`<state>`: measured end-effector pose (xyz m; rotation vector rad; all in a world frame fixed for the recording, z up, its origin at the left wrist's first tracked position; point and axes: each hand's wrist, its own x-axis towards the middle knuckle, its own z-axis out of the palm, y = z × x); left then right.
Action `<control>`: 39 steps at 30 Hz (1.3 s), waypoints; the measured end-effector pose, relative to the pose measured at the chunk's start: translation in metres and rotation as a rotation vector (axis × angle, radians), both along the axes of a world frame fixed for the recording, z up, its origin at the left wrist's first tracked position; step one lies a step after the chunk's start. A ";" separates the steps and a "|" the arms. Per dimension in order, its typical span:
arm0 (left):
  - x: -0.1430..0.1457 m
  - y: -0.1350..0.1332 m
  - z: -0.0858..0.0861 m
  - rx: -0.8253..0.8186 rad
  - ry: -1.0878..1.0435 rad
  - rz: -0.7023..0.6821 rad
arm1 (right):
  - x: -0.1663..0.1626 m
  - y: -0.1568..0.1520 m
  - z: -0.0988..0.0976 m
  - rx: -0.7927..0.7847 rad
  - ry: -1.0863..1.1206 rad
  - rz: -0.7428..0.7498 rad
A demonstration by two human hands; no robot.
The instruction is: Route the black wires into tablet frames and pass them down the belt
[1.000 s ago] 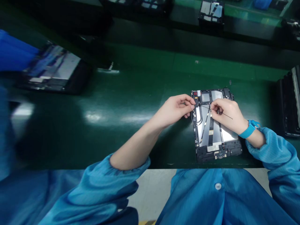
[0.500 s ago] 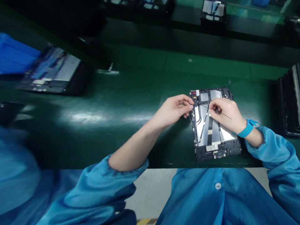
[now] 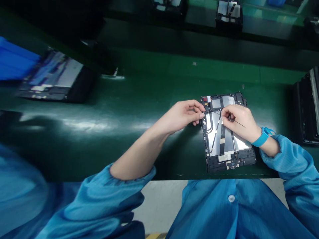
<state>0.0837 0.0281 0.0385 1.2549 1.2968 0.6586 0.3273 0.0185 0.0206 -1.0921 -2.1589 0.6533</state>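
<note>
An opened tablet (image 3: 225,142) lies on the green table, its silver inner plate, flex strips and black frame parts exposed. My right hand (image 3: 239,121) is over its upper right half, thumb and fingers pinched on a thin black cable (image 3: 239,123). The cable's loose end sticks out past the fingers to the right. At the tablet's upper left edge, my left hand (image 3: 190,112) has thumb and forefinger closed around the other stretch of this cable. The exact point of that grip is partly hidden by the fingertips.
Left stands a stack of similar tablet bodies (image 3: 57,74) beside a blue bin (image 3: 16,59). Dark stacked panels (image 3: 307,109) are at the right. More units (image 3: 228,13) sit on the raised shelf behind. A blue sleeve (image 3: 20,196) of another person shows at lower left.
Both hands keep nearly the same pose over the tablet. The whole view has shifted slightly; the blue sleeve at lower left has moved a little.
</note>
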 end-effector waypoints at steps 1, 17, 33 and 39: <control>0.001 -0.001 0.000 -0.002 -0.008 0.011 | 0.000 0.000 0.000 0.000 0.002 0.001; 0.016 0.019 0.039 0.313 0.756 -0.328 | 0.001 0.002 -0.001 -0.012 0.030 0.022; 0.028 0.045 0.053 0.436 1.019 -0.689 | -0.001 0.002 -0.001 -0.064 0.043 0.043; 0.036 0.022 0.052 0.480 1.219 -0.602 | 0.011 0.004 0.000 0.001 0.199 -0.076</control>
